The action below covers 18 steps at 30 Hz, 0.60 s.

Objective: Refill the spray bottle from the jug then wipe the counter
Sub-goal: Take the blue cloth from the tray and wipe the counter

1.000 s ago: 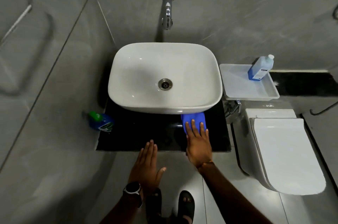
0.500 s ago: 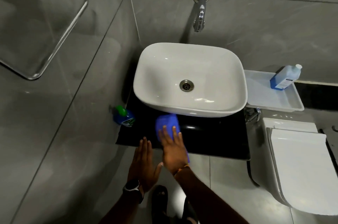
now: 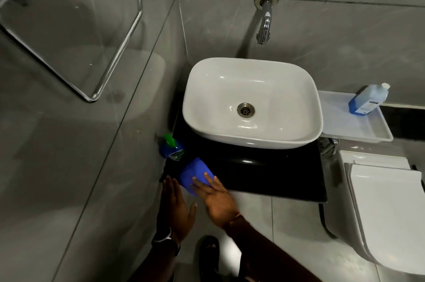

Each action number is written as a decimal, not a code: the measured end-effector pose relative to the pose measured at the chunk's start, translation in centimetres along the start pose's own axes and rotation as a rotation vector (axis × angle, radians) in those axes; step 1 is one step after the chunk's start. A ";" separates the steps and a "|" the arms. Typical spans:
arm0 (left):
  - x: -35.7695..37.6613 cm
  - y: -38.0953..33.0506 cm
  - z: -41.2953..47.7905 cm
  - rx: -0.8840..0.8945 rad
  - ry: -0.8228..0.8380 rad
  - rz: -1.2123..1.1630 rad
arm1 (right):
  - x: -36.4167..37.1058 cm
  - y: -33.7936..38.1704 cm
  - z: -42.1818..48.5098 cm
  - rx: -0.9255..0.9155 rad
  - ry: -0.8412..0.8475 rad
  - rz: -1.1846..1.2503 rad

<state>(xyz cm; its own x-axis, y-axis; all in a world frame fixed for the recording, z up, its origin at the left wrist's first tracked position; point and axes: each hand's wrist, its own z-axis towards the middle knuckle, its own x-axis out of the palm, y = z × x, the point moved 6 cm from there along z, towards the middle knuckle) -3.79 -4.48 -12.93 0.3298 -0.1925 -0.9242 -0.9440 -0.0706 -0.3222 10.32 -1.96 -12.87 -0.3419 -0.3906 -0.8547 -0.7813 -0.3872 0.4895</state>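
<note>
My right hand (image 3: 217, 197) lies flat on a blue cloth (image 3: 193, 173), pressing it onto the front left corner of the black counter (image 3: 276, 173). My left hand (image 3: 178, 208) hovers open just off the counter's front edge, fingers straight, a watch on its wrist. A blue bottle with a green cap (image 3: 172, 147) stands at the counter's left end against the wall, just behind the cloth. A blue jug with a white cap (image 3: 368, 100) leans in a white tray (image 3: 358, 134) to the right of the basin.
A white basin (image 3: 253, 102) fills most of the counter under a chrome wall tap (image 3: 264, 26). A white toilet (image 3: 386, 208) stands at the right. A glass panel with a chrome rail (image 3: 115, 51) is on the left. My sandalled foot (image 3: 207, 251) shows below.
My right hand has slid the blue cloth leftward along the counter's front, from under the basin's right side to the left corner. The view has shifted left with it.
</note>
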 end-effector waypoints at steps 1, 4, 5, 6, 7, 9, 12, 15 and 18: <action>-0.3 0.1 0.0 -0.004 -0.003 -0.010 | -0.3 -0.9 -0.4 0.027 -0.014 -0.009; -0.8 0.0 0.4 -0.011 0.029 0.010 | -1.0 -0.5 1.3 0.123 -0.019 0.002; -0.9 0.0 0.4 -0.003 0.032 0.008 | -0.6 0.7 2.1 0.114 -0.008 0.026; -1.0 0.1 0.4 0.003 0.025 0.004 | 0.1 1.9 2.5 0.081 0.006 0.039; -1.1 0.1 0.3 0.003 0.016 0.005 | 0.6 2.8 2.3 0.030 0.012 0.050; -1.2 0.4 -0.1 -0.001 -0.006 0.001 | 0.1 2.2 0.2 -0.057 -0.062 0.037; -0.8 0.9 -0.3 0.022 -0.029 -0.051 | -1.7 -2.6 -3.6 0.022 -0.171 -0.023; -0.4 0.9 -0.1 0.007 -0.023 -0.066 | -3.0 -4.6 -2.1 0.228 -0.154 0.061; 0.0 0.5 0.0 -0.010 -0.032 -0.062 | -1.5 -2.0 -1.1 0.093 -0.051 0.014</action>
<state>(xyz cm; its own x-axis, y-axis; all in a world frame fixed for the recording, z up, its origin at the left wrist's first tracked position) -4.32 -4.56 -13.06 0.3873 -0.1556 -0.9087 -0.9216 -0.0912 -0.3772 12.97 -1.51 -12.42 -0.3779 -0.3512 -0.8567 -0.8206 -0.3013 0.4856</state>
